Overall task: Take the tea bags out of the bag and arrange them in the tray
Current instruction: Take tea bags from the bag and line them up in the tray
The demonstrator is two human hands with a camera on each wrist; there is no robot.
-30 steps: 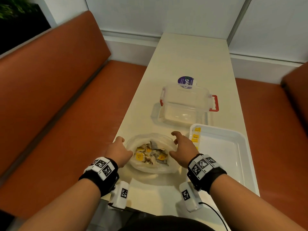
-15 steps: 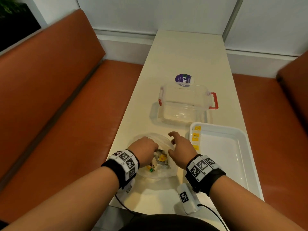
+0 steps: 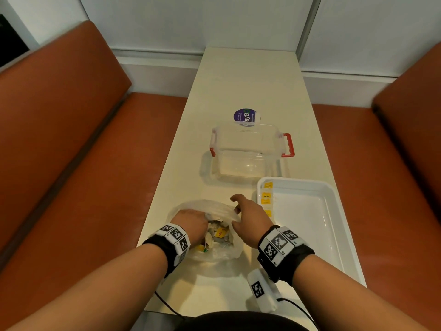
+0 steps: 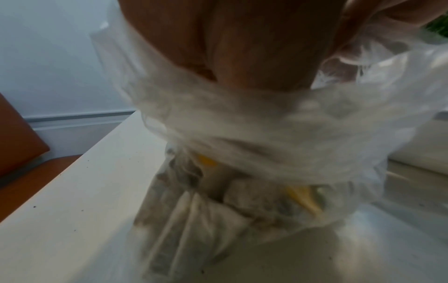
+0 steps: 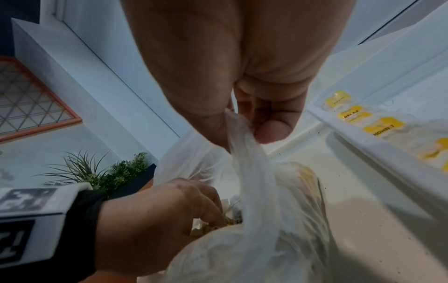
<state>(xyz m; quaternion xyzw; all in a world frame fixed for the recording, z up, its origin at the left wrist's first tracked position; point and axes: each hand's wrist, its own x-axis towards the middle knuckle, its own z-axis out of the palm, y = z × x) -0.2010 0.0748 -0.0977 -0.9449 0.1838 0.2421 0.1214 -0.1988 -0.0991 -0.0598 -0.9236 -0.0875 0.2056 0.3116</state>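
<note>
A thin clear plastic bag (image 3: 224,252) full of tea bags (image 3: 220,234) with yellow tags sits near the table's front edge. My left hand (image 3: 191,223) is plunged into the bag's mouth, its fingertips hidden among the tea bags (image 5: 232,218). My right hand (image 3: 248,218) pinches the bag's right rim (image 5: 238,132) between thumb and fingers and holds it up. The white tray (image 3: 334,204) lies just right of the bag, with several yellow-tagged tea bags (image 3: 266,197) in a column along its left wall (image 5: 378,124).
A clear lidded box with red latches (image 3: 250,154) stands behind the bag, with a round purple sticker (image 3: 245,117) on the table beyond it. Orange bench seats (image 3: 83,175) flank the narrow cream table (image 3: 250,80). A plant (image 5: 97,172) shows at the left.
My left hand left the bag's left rim and reached down inside among the tea bags. My right hand closed on the right rim and lifted it slightly.
</note>
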